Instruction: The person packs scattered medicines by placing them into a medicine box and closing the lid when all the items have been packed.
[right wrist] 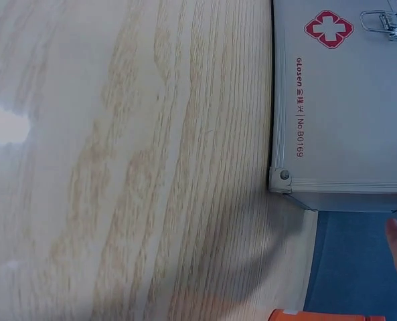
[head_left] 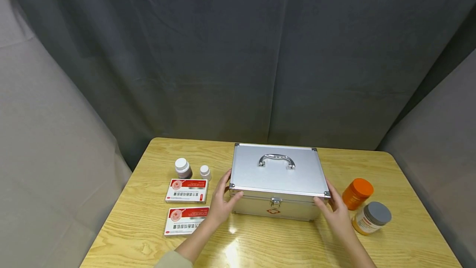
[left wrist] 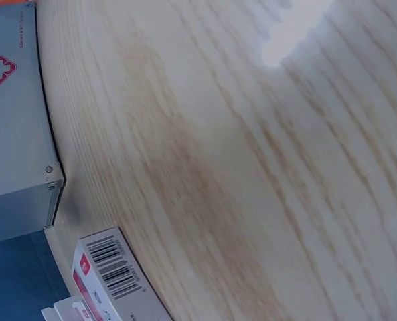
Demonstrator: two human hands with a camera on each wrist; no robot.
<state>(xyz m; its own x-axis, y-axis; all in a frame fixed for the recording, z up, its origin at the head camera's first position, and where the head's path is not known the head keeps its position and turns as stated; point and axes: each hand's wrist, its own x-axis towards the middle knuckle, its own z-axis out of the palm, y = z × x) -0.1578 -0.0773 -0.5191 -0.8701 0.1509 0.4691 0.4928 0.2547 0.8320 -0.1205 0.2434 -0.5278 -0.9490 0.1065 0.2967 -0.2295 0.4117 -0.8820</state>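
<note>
The left hand (head_left: 220,206) and the right hand (head_left: 336,213) flank one silver case (head_left: 275,181), one at each end. Both are spread — thumb at the front, fingers along the end; how firmly they press cannot be told. The case stands on the table (head_left: 286,245), lid (head_left: 245,173) down, with one handle (head_left: 277,156) on top, plus one latch (head_left: 276,202) and one red cross emblem (right wrist: 329,29) on its front. To its left lie two boxes, a nearer box (head_left: 182,221) and a farther box (head_left: 187,190), both red and white. Just beyond stand two white-capped bottles: a larger bottle (head_left: 183,168) and a smaller bottle (head_left: 205,172). To its right are two jars — an orange jar (head_left: 358,194) and a grey-lidded jar (head_left: 372,218). A dark curtain (head_left: 208,53) hangs behind.
</note>
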